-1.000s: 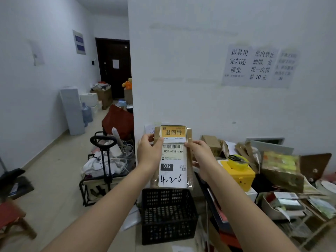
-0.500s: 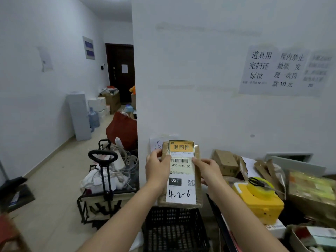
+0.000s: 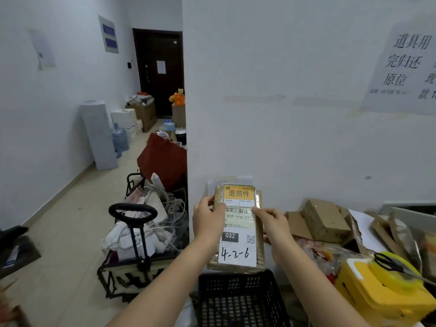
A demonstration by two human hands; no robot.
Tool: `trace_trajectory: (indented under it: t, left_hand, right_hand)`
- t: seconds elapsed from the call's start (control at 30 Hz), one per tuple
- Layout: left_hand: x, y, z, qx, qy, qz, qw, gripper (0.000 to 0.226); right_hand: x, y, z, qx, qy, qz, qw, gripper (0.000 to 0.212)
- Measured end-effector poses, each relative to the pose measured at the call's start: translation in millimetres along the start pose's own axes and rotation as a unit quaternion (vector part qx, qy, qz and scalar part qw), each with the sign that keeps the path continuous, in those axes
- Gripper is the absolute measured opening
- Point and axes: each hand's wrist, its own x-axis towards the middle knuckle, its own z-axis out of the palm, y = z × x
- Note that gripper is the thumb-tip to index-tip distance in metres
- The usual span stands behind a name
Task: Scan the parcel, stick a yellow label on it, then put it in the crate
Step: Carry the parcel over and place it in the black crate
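Parcel (image 3: 259, 244), brown and flat, stands upright above the black crate (image 3: 240, 300), gripped at both edges. Left hand (image 3: 207, 220) and right hand (image 3: 273, 223) press their thumbs on its white label, whose yellow label (image 3: 238, 192) header sits at the top.

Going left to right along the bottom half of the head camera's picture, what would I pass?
Trolley → left hand → parcel held above the black crate → right hand → brown boxes → yellow box.
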Motion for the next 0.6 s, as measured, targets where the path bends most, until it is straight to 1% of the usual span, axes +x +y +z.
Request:
trace_trajectory:
  t: [0.17,0.23,0.33,0.47,0.53,0.6]
  left_hand:
    - [52.4,-28.4,19.8,-0.006,-0.013,-0.032,0.999,0.024]
    - [70.2,-38.3,28.8,-0.002,-0.010,-0.047,0.999,0.028]
    - [97.1,-50.1,45.7,0.009,0.003,-0.063,0.998,0.027]
    - [127.7,-57.9,71.2,0.018,0.046,-0.062,0.997,0.022]
    - [144.1,-72.2,83.7,0.033,0.062,-0.063,0.996,0.023]
    - [159.1,-95.0,94.6,0.034,0.055,-0.085,0.994,0.024]
  right_hand:
    - [57.3,14.0,11.2,-0.004,0.004,0.027,1.000,0.030]
    - [79.1,20.2,14.5,-0.001,0.001,0.046,0.999,0.027]
    - [120.0,28.5,17.7,-0.003,-0.009,0.073,0.997,0.026]
    - [167.6,33.9,13.0,-0.036,-0.056,0.083,0.994,0.015]
    - [188.5,38.8,8.4,-0.047,-0.085,0.083,0.992,0.016]
    - [210.3,51.3,4.7,-0.056,-0.101,0.088,0.989,0.020]
